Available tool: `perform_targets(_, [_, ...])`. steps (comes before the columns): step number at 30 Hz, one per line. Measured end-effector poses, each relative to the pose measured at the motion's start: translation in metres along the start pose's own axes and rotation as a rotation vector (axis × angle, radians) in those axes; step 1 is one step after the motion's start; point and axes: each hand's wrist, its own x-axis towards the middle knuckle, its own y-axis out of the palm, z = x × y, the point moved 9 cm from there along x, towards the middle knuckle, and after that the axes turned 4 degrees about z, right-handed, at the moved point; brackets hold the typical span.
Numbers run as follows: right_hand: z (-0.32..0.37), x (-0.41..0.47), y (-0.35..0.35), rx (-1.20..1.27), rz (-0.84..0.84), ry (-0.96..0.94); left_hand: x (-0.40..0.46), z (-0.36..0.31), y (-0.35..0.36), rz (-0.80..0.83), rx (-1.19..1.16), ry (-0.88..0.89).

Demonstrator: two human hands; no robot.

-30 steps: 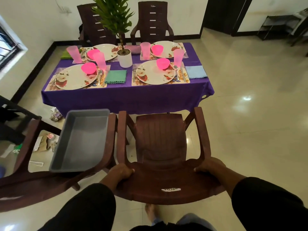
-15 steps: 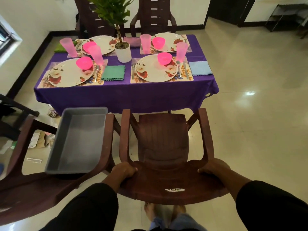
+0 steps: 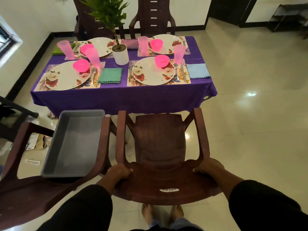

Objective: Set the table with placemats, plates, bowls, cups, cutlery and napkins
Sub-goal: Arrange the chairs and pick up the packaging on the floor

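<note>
On the far left a second chair [image 3: 21, 194] carries a grey tub [image 3: 75, 144] that looks empty, which suggests all the tableware is already out. Beyond it the tabletop [image 3: 123, 95], under a purple cloth, holds four settings: each has a placemat, a floral plate [image 3: 66, 77], a pink bowl [image 3: 81, 65], a pink cup [image 3: 93, 57], cutlery and a napkin [image 3: 110, 75], with a potted plant [image 3: 120, 54] in the middle. The laying looks finished; the step in hand is seating. The left hand [image 3: 119, 172] and right hand [image 3: 208, 167] grip the chair [image 3: 160, 147] at its backrest corners, fingers curled round the edge. Next the chair needs a straight push toward the near right setting, stopping short of the cloth.
</note>
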Motion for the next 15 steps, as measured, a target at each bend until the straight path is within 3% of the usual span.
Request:
perform_targets(7, [0.005, 0.002, 0.001, -0.030, 0.016, 0.008, 0.005, -0.005, -0.004, 0.034, 0.061, -0.008])
perform_targets(15, [0.031, 0.000, -0.009, -0.401, -0.145, -0.188, 0.007, -0.033, -0.025, -0.014, 0.358, 0.077])
